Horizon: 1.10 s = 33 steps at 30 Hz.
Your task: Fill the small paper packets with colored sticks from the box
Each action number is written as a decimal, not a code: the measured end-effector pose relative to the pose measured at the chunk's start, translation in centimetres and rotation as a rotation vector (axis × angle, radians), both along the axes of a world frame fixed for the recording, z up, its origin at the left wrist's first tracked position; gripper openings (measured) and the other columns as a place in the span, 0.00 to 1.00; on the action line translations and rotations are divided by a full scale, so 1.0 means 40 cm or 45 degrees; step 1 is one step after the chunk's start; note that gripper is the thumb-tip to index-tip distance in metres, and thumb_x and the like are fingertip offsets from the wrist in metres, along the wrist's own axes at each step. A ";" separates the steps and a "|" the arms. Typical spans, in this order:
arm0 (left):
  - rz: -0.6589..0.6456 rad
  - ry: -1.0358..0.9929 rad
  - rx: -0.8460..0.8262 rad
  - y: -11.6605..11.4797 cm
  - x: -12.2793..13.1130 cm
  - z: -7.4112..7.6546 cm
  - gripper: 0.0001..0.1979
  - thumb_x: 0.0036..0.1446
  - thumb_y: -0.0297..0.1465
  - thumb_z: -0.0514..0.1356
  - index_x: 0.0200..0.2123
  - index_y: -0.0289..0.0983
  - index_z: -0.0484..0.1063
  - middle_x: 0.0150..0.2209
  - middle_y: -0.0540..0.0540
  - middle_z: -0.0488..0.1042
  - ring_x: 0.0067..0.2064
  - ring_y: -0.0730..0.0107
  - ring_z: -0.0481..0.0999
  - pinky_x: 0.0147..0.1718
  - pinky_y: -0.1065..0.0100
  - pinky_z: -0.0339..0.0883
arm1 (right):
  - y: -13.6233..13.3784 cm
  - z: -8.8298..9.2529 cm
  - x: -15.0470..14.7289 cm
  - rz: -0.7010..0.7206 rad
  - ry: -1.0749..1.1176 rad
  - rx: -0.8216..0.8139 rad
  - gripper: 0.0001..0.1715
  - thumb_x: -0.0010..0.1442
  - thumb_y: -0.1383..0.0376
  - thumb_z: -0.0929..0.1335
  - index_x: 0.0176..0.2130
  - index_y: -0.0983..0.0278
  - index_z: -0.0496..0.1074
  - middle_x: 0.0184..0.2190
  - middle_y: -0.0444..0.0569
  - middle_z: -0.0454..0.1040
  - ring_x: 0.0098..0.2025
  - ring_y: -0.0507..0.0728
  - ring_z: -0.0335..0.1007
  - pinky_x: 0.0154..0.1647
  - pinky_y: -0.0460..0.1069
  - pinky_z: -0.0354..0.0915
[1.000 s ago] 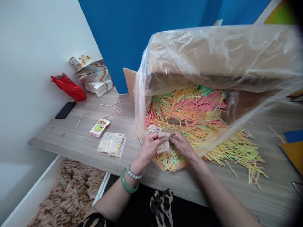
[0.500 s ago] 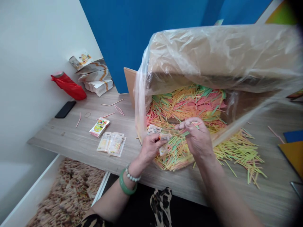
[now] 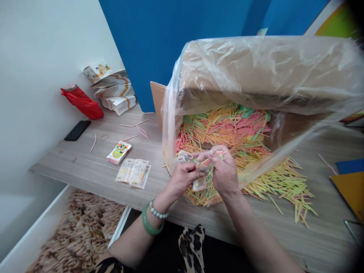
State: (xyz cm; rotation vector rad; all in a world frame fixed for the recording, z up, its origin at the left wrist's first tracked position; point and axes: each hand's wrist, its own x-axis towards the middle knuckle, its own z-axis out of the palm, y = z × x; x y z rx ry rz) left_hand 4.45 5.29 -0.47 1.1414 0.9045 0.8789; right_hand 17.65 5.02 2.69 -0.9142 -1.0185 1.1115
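My left hand [image 3: 184, 178] pinches a small printed clear packet [image 3: 201, 168] between thumb and fingers. Close beside it, my right hand [image 3: 226, 170] is closed on several thin coloured sticks [image 3: 219, 154], their ends at the packet's opening. Whether the tips are inside it I cannot tell. More packets [image 3: 184, 155] lie just beyond my left hand. Under and behind both hands spreads a big heap of pink, orange, yellow and green sticks [image 3: 227, 129], spilling from a cardboard box [image 3: 241, 72] lined with clear plastic.
Left on the table [image 3: 93, 167] lie filled packets [image 3: 133, 172], a small printed box [image 3: 119, 152], loose pink sticks [image 3: 143, 131] and a black phone [image 3: 77, 130]. Farther back are a red-wrapped object [image 3: 82, 102] and stacked folded cartons [image 3: 118, 94]. An open drawer [image 3: 82, 227] holds many small pieces.
My right hand has moved left and slightly down, bringing the sticks to the packet in my left hand. My left hand stays nearly in place.
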 end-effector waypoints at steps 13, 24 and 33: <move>0.088 0.053 0.166 0.002 -0.001 0.003 0.20 0.49 0.46 0.69 0.21 0.35 0.75 0.20 0.53 0.63 0.26 0.74 0.59 0.27 0.69 0.53 | 0.002 -0.006 0.020 0.125 -0.123 -0.042 0.07 0.63 0.59 0.67 0.35 0.57 0.64 0.37 0.48 0.83 0.44 0.60 0.79 0.51 0.60 0.70; 0.251 0.492 0.662 -0.001 0.027 -0.017 0.12 0.65 0.35 0.58 0.46 0.41 0.78 0.38 0.41 0.78 0.42 0.58 0.74 0.46 0.61 0.66 | 0.023 -0.021 0.024 0.135 -0.140 -0.178 0.06 0.60 0.60 0.68 0.32 0.59 0.69 0.42 0.51 0.83 0.45 0.60 0.79 0.48 0.56 0.72; 0.139 -0.017 0.353 0.041 0.047 0.010 0.12 0.60 0.40 0.62 0.35 0.39 0.82 0.36 0.44 0.78 0.40 0.62 0.73 0.45 0.62 0.66 | 0.038 -0.033 0.069 0.270 -0.164 -0.223 0.16 0.59 0.52 0.72 0.42 0.59 0.80 0.54 0.52 0.79 0.60 0.62 0.71 0.66 0.61 0.61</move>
